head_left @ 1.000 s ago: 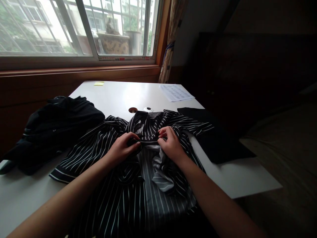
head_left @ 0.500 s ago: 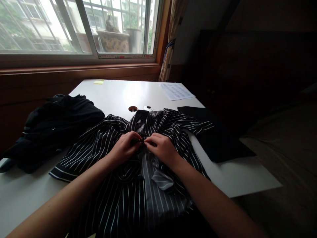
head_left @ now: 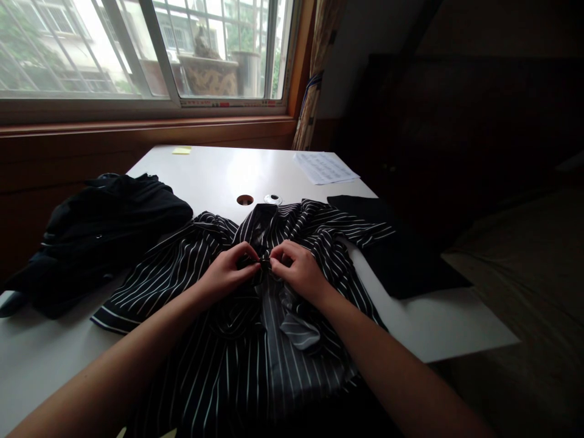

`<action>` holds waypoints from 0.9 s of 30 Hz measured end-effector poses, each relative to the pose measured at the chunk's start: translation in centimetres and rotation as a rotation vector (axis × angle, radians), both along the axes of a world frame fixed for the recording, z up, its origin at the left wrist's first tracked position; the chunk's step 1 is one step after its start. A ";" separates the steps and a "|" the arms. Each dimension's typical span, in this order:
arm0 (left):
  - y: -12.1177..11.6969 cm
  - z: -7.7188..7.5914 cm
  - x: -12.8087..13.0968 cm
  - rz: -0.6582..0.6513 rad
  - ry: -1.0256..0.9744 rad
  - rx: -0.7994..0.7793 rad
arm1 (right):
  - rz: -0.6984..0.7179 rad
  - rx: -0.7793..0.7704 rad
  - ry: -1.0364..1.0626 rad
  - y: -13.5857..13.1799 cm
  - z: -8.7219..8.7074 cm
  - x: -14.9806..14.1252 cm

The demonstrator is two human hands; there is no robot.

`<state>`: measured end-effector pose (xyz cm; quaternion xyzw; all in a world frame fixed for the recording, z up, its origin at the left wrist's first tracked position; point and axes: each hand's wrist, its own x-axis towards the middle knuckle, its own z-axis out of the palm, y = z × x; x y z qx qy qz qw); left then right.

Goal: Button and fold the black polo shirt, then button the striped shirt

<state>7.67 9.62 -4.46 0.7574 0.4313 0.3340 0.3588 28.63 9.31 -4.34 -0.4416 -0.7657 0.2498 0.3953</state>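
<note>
A black shirt with white stripes (head_left: pixel 201 359) lies spread over the white table (head_left: pixel 205 173), its collar toward the window and its sleeves out to both sides. My left hand (head_left: pixel 232 266) pinches the shirt's dark cloth just below the collar, thumb against forefinger. Close beside it, my right hand (head_left: pixel 297 267) pinches the same strip of cloth from the other side. Only a short bit of fabric shows between the fingertips; whether a button is there I cannot tell. Below the hands the front hangs apart, showing the greyer inner side.
A heap of dark clothing (head_left: pixel 114 231) is on the left of the table. A flat black cloth (head_left: pixel 401 261) lies at the right, under the sleeve. Printed papers (head_left: pixel 323 168), a yellow note (head_left: pixel 182 150) and a round hole (head_left: pixel 245 199) are farther back, below the window (head_left: pixel 219 55).
My right hand has moved left and slightly down, from the right side of the collar to beside my left hand. My left hand stays nearly in place, still pinching the shirt.
</note>
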 end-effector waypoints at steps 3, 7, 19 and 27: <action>0.0 0.0 0.0 0.006 -0.011 -0.012 | -0.002 -0.010 0.000 0.0 -0.1 0.1; 0.1 -0.2 -0.1 -0.001 -0.012 -0.005 | 0.000 -0.006 -0.007 0.0 -0.1 0.3; 0.3 -0.7 0.2 -0.028 0.019 0.032 | 0.028 0.169 -0.278 -0.8 -0.7 0.2; 0.1 -1.3 0.5 -0.023 0.138 0.169 | -0.023 0.213 -0.406 -1.1 -0.6 -0.1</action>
